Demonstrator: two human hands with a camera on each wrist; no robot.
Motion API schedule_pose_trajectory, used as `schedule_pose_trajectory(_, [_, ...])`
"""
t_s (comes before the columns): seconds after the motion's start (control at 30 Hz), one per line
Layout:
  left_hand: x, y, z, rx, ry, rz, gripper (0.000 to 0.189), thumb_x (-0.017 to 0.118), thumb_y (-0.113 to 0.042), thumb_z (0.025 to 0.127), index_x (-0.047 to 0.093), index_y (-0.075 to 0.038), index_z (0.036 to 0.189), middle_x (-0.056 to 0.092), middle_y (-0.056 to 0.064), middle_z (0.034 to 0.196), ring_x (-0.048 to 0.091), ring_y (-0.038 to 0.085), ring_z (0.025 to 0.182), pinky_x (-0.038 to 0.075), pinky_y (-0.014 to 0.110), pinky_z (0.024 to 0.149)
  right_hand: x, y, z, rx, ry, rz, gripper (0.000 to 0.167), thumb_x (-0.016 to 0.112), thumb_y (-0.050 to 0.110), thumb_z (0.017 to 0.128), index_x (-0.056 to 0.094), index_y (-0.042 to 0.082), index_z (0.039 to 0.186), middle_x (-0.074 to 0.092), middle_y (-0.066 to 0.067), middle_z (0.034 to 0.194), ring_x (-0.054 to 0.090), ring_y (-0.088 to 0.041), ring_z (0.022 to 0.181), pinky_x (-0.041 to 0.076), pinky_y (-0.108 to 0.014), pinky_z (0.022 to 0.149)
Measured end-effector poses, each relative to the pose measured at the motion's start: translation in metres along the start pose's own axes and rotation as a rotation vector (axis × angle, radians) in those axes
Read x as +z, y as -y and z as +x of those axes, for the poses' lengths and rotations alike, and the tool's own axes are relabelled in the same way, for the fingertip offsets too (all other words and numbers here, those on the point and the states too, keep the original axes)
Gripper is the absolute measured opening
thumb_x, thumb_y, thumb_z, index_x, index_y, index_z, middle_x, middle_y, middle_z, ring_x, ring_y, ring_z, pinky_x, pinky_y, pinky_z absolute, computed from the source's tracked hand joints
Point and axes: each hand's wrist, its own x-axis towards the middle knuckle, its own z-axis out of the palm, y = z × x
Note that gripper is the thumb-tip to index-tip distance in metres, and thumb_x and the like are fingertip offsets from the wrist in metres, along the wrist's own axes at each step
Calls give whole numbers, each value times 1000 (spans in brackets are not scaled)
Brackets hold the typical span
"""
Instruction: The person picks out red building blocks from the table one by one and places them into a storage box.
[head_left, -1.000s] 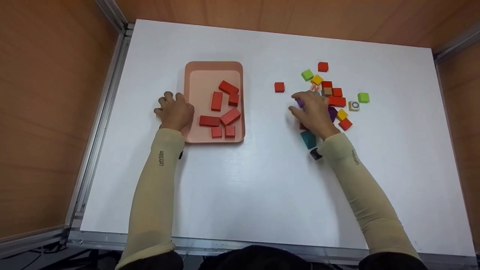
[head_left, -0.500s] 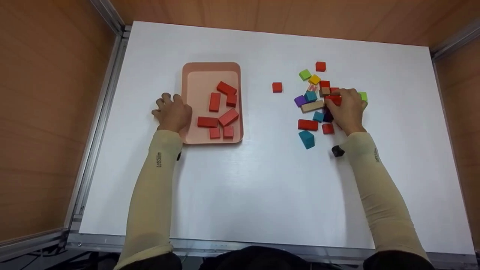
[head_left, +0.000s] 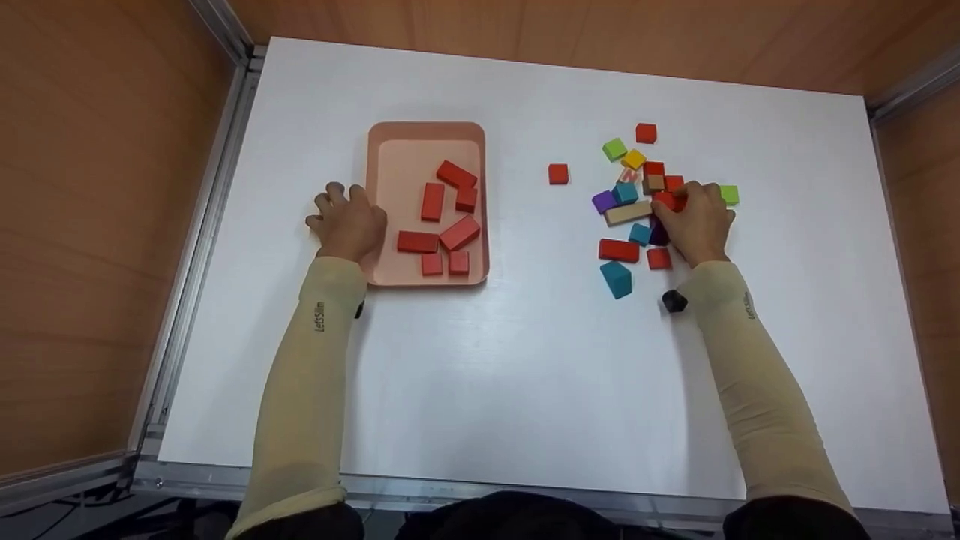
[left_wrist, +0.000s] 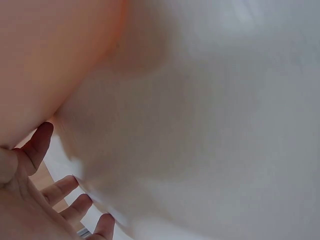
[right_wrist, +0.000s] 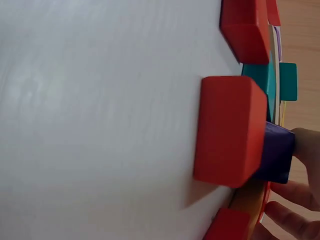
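Observation:
My left hand holds the left rim of a pink tray, thumb over the rim. In the left wrist view its index finger touches the tray's outer wall, and the other fingers spread low beside it. Several red blocks lie inside the tray. On the right, my right hand pinches a red block within a cluster of coloured blocks, its far end hidden by the fingers. A dark purple block sits close by the thumb in the right wrist view.
Around the right hand lie a red cube, a beige bar, a teal block and a long red block. A lone red cube sits between tray and cluster. Wooden panels border the white table.
My right hand has moved right, from over the purple and teal blocks to the red block, uncovering the beige bar. For the last half second it stays there. My left hand keeps its place.

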Motion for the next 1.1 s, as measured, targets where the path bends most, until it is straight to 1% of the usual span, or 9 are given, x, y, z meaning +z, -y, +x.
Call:
schedule_pose_trajectory(0.13, [0, -2, 0, 9, -10, -8, 44, 36, -25, 101, 44, 6, 131, 16, 30, 150, 15, 48, 135, 19, 69, 98, -2, 0, 0, -3, -28, 1, 59, 58, 44, 98, 53, 0, 136, 47, -21, 132, 45, -33, 122, 41, -48, 103])
schedule_pose_trajectory(0.2, [1, -4, 0, 7, -4, -9, 45, 36, -25, 101, 44, 6, 133, 15, 30, 151, 15, 48, 135, 19, 69, 98, -4, 0, -1, 6, -44, 12, 58, 58, 43, 98, 53, 0, 136, 48, -20, 132, 45, -32, 121, 44, -45, 102])
schedule_pose_trajectory(0.37, [2, -9, 0, 4, 7, -7, 46, 35, -24, 101, 43, 6, 136, 14, 30, 153, 15, 49, 136, 19, 69, 100, -13, 2, -4, 32, -100, 34, 57, 60, 40, 96, 53, 4, 139, 46, -17, 137, 44, -29, 125, 44, -40, 102])
schedule_pose_trajectory(0.47, [1, -10, 1, 1, 7, -5, 46, 35, -24, 101, 43, 5, 136, 13, 30, 154, 14, 49, 136, 18, 70, 100, -17, 11, -5, 28, -123, 45, 56, 62, 40, 96, 53, 6, 140, 45, -13, 140, 42, -26, 128, 44, -37, 102])
schedule_pose_trajectory(0.57, [1, -9, 1, -1, 0, -5, 47, 35, -24, 101, 43, 5, 137, 13, 30, 154, 14, 48, 136, 18, 70, 100, -17, 26, -5, 5, -122, 55, 55, 61, 42, 96, 53, 9, 140, 45, -10, 141, 42, -23, 128, 43, -34, 102])
schedule_pose_trajectory(0.7, [2, -11, 1, 3, -5, -13, 47, 35, -24, 101, 43, 5, 136, 13, 30, 153, 14, 49, 136, 19, 69, 99, -12, 49, -6, -45, -103, 65, 54, 59, 43, 97, 54, 10, 139, 44, -9, 141, 42, -22, 129, 43, -32, 102])
schedule_pose_trajectory(0.87, [4, -12, -1, -17, -7, -18, 46, 34, -23, 100, 44, 5, 135, 13, 30, 154, 15, 49, 136, 19, 70, 99, -1, 83, -7, -133, -57, 63, 53, 60, 44, 96, 55, 12, 138, 45, -6, 140, 41, -20, 129, 43, -30, 102])
schedule_pose_trajectory(0.97, [4, -12, -2, -23, -8, -18, 46, 33, -23, 100, 44, 5, 135, 14, 30, 154, 15, 49, 136, 19, 69, 99, 9, 103, -10, -204, -54, 70, 51, 64, 42, 94, 57, 13, 135, 47, -4, 137, 42, -19, 127, 40, -29, 102])
schedule_pose_trajectory(1.1, [4, -12, -3, -21, -22, -14, 46, 33, -23, 100, 44, 5, 134, 15, 30, 153, 15, 49, 137, 21, 68, 98, 25, 128, -15, -340, -94, 119, 44, 70, 36, 92, 62, 10, 127, 53, -6, 128, 47, -20, 118, 40, -28, 100])
